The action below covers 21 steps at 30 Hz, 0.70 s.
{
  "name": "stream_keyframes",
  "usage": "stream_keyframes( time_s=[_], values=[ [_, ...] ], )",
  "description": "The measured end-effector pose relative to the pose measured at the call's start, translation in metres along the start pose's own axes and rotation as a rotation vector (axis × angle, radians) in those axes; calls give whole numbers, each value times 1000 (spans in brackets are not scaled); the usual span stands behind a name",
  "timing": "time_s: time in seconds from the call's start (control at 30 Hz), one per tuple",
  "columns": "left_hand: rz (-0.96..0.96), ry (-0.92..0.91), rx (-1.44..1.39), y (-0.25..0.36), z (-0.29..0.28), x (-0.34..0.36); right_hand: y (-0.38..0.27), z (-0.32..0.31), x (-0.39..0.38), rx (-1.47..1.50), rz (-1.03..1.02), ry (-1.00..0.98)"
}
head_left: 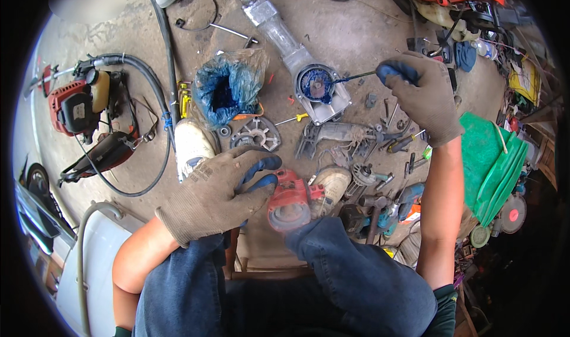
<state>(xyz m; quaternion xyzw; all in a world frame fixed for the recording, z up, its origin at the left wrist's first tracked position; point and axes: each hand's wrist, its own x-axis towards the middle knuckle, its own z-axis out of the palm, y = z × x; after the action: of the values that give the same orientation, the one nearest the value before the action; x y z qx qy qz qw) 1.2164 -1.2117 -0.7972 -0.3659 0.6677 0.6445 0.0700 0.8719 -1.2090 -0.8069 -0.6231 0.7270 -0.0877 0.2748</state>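
My right hand (409,94), in a grey-brown glove with blue fingertips, is closed round a thin rod (359,75) smeared with blue grease. The hidden end does not show its kind. Its tip meets the rim of a silver gear housing (331,102), whose round opening holds blue grease (314,85). My left hand (217,191), gloved alike, hovers before my knees with fingers curved and apart. Its fingertips are beside a red tool housing (288,200) between my legs; whether they touch it cannot be told. A crumpled plastic bag (234,79) with blue grease inside stands left of the gear housing.
A slotted metal disc (256,133), a yellow-handled screwdriver (293,120) and a grey power tool body (338,132) lie before my feet. Several hand tools crowd the right, near a green plastic sheet (487,159). A red engine (77,105) with a black hose is at left.
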Motion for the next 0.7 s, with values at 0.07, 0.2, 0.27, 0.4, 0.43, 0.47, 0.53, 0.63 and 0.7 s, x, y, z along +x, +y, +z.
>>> stream_keyframes(
  time_s=[0.07,0.2,0.27,0.4,0.43,0.47,0.53,0.63,0.7],
  values=[
    [9,-1,10,2,-2,0,15,-1,-6,168,229,-17],
    [-23,-23,-27,5,-3,-1,55,23,-21,627,421,-62],
    [-40,-40,-54,5,-2,1,59,40,-29,757,509,-80],
    [-14,-1,21,7,0,3,72,65,-36,574,562,33],
    [-14,9,17,7,0,2,66,66,-38,552,540,66],
    [-14,19,14,7,-1,2,65,66,-40,659,527,72],
    [-38,0,-19,6,-1,2,64,67,-44,873,499,83],
    [-23,6,-42,7,-1,3,53,63,-51,919,517,63],
    [-17,10,-41,7,-1,3,51,67,-54,978,495,100]
  ],
)
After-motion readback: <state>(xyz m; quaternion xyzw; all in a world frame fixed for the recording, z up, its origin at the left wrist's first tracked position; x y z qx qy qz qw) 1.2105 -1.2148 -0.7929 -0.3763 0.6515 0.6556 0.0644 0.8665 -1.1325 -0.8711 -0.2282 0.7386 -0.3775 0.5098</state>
